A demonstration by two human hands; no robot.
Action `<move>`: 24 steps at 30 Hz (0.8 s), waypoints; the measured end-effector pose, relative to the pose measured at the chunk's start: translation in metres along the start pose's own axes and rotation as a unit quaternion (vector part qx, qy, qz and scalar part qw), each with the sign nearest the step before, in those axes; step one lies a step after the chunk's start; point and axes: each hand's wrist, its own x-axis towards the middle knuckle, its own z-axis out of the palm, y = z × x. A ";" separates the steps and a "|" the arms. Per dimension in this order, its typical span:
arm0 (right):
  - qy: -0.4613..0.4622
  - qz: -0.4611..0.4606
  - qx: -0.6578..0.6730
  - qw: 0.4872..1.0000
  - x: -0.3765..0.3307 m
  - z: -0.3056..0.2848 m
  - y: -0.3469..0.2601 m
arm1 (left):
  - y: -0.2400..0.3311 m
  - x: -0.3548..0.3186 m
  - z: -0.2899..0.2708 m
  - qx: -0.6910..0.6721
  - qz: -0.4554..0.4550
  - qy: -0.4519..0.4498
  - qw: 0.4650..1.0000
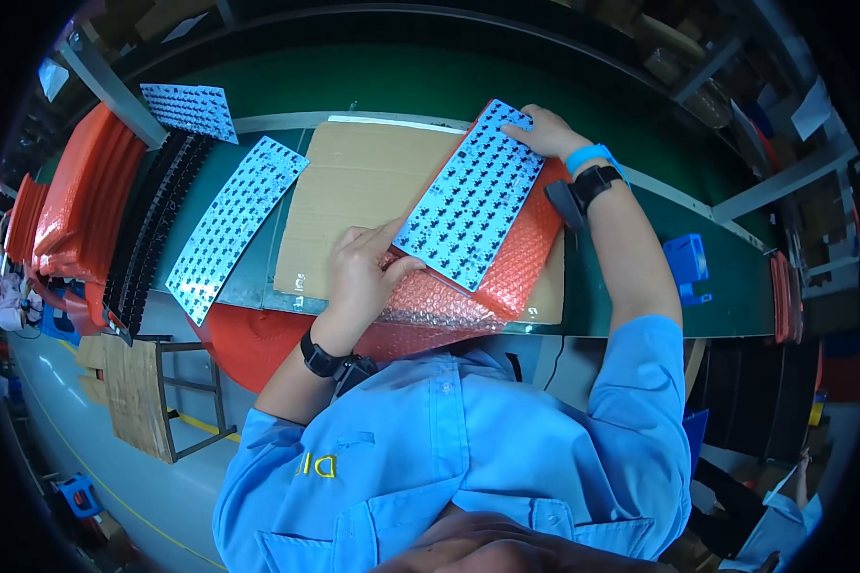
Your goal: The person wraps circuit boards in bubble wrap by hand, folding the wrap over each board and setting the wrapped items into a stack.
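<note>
A white keyboard circuit board with rows of black marks lies tilted between my two hands. My left hand grips its near-left corner, thumb on top and fingers at the edge. At the far right end, my right hand has closed on the board's edge, its thumb on the face. Beneath the board is red bubble wrap, spread over a brown cardboard sheet. A second circuit board rests to the left of the cardboard, touched by neither hand.
Farther left are another circuit board, a black slotted rack and a stack of red bubble-wrap bags. A blue plastic holder stands on the right of the green bench. A wooden-topped stool is below left; another person is at lower right.
</note>
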 end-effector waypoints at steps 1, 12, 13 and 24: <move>-0.087 0.039 0.058 0.994 0.007 -0.001 -0.003 | 0.003 0.001 -0.002 -0.001 0.006 0.005 1.000; -0.222 0.040 0.271 0.936 0.008 -0.124 -0.028 | 0.001 0.000 -0.004 0.036 0.000 -0.021 0.999; -0.187 0.019 0.236 0.953 -0.005 -0.148 -0.046 | -0.001 0.000 -0.006 0.045 0.017 -0.030 0.998; 0.152 -0.126 0.507 0.839 -0.215 -0.176 -0.060 | 0.019 -0.024 -0.104 -0.304 0.056 0.014 0.951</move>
